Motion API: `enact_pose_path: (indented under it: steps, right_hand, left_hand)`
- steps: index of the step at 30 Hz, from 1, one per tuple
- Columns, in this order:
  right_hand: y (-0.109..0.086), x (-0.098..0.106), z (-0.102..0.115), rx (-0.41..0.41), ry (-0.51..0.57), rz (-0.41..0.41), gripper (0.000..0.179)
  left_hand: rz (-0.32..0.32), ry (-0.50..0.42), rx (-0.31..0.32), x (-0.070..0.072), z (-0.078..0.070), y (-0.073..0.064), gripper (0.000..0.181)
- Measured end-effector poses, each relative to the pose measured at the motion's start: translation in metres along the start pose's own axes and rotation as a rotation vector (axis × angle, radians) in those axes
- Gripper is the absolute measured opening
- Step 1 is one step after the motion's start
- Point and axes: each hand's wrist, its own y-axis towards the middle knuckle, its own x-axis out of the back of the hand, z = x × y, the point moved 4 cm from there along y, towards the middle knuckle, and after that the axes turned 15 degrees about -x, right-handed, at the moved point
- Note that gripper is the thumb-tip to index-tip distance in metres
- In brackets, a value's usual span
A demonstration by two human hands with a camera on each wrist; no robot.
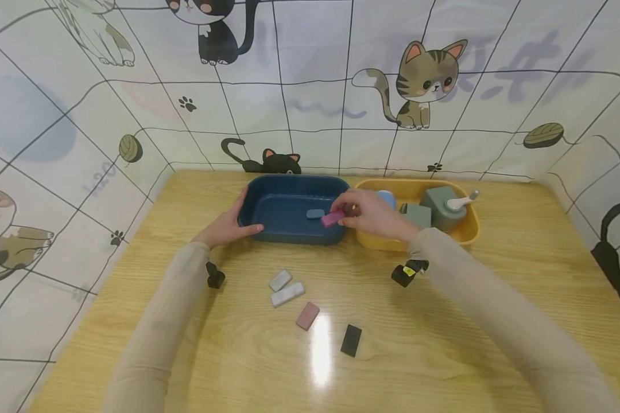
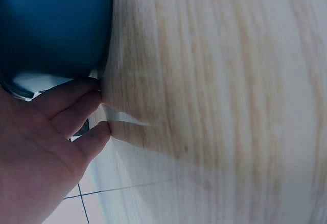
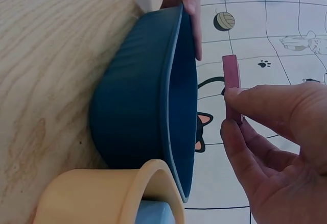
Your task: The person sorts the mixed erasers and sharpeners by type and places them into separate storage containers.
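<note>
Near the right end of a dark blue basin (image 1: 295,236), my right hand (image 1: 369,212) pinches a small pink block (image 1: 333,218) between thumb and fingers. The right wrist view shows this block (image 3: 231,76) raised beside the basin's rim. A small grey-blue block (image 1: 315,214) lies on the basin floor. My left hand (image 1: 229,225) rests against the basin's left end, its thumb lying at the front rim. In the left wrist view, the extended fingers (image 2: 76,109) reach down to the tabletop beside the basin wall.
On the wooden table (image 1: 227,355) lie two whitish blocks (image 1: 287,294), a dull pink block (image 1: 307,316) and a black block (image 1: 351,340). Right of the basin, a yellow tub (image 1: 470,229) holds a green pump bottle (image 1: 442,206), another green item and a blue item. Cat-print sheeting surrounds the table.
</note>
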Motion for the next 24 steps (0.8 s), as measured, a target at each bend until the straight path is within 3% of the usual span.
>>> enact_pose_path:
  steps: [13, 24]
  right_hand:
    - [0.021, 0.004, 0.007, -0.023, -0.015, 0.044, 0.022]
    - [0.044, 0.001, 0.014, -0.047, -0.006, 0.116, 0.025]
  left_hand:
    - [0.000, -0.004, -0.008, -0.006, 0.000, 0.003, 0.110]
    - [-0.004, 0.002, 0.001, -0.001, 0.001, -0.002, 0.110]
